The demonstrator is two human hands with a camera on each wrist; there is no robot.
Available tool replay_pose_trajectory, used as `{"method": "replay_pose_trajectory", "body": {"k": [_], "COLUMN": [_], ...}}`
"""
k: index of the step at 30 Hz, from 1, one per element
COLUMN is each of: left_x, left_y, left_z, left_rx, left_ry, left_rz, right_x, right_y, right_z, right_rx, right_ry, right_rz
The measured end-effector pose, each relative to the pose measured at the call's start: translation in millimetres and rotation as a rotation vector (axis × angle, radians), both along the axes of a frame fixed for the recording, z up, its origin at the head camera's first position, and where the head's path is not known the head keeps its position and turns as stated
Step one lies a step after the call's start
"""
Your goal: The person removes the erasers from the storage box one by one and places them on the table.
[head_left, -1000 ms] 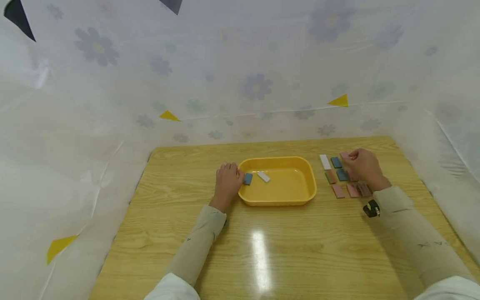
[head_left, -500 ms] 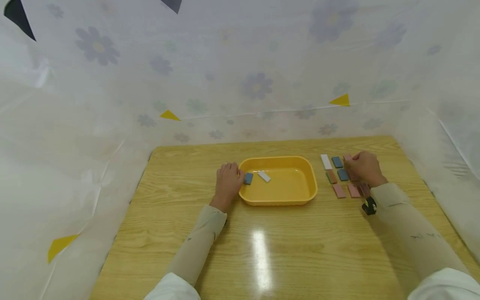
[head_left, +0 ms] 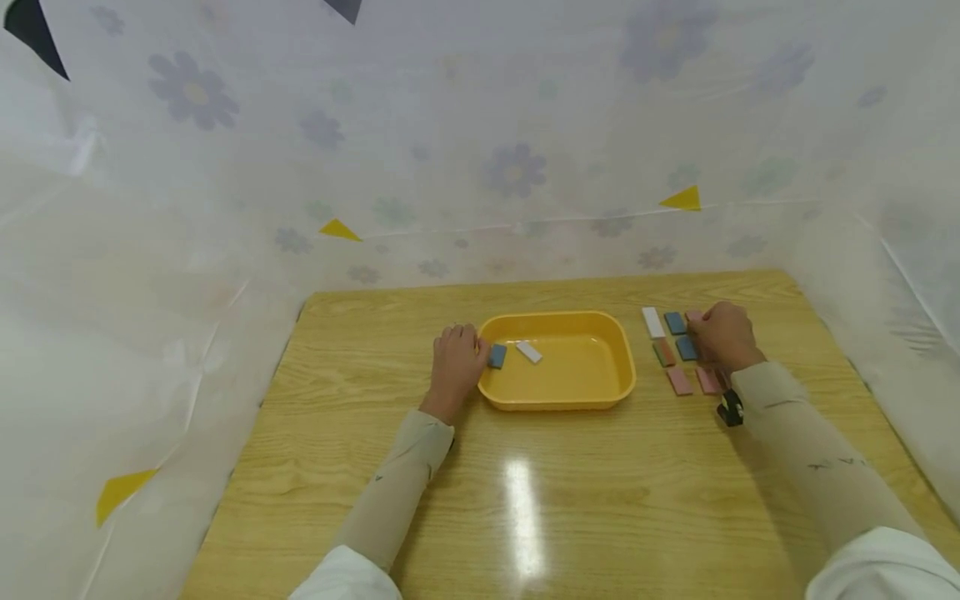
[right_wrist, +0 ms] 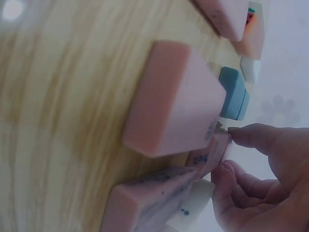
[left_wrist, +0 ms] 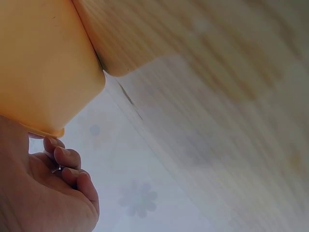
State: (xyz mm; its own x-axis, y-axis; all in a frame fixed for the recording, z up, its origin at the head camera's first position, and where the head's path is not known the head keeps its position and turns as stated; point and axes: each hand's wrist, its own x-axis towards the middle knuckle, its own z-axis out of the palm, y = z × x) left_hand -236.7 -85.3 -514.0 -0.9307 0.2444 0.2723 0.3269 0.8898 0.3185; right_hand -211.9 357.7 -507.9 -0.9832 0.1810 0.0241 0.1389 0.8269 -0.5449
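My left hand (head_left: 457, 364) grips the left rim of a yellow tray (head_left: 570, 371), thumb over the edge and fingers curled below in the left wrist view. Inside the tray lie a blue eraser (head_left: 497, 357) and a white eraser (head_left: 528, 352). Over the cluster of erasers at the right, my right hand (head_left: 727, 336) pinches a pink eraser (right_wrist: 223, 147) between thumb and index finger. A larger-looking pink eraser (right_wrist: 186, 101) is nearer the right wrist camera, beside a dark-smudged pink one (right_wrist: 149, 198). In the head view the hand hides part of the cluster.
Left of the right hand lie a white eraser (head_left: 653, 322), two blue erasers (head_left: 675, 323) and an orange-and-green one (head_left: 664, 352). Pink erasers (head_left: 680, 382) sit in the near row. Flower-patterned sheeting (head_left: 420, 167) borders the wooden table (head_left: 600, 492).
My right hand has shifted slightly left among the erasers, its wrist turning inward and covering more of the near row. The left hand and the tray hold their place.
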Motion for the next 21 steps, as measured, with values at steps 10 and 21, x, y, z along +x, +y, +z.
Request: {"method": "replay_pose_trajectory", "body": {"k": [10, 21], "left_x": [0.4, 0.3], "left_y": [0.2, 1.3], "left_z": [-0.2, 0.1], "left_rx": [-0.001, -0.005], "left_ry": [0.004, 0.013], "left_rz": [0.003, 0.005], "right_x": [0.4, 1.3], "right_y": [-24, -107], "right_z": [15.7, 51.9], "right_rx": [0.035, -0.048], "right_ry": [0.142, 0.083], "right_rz": [0.07, 0.251]}}
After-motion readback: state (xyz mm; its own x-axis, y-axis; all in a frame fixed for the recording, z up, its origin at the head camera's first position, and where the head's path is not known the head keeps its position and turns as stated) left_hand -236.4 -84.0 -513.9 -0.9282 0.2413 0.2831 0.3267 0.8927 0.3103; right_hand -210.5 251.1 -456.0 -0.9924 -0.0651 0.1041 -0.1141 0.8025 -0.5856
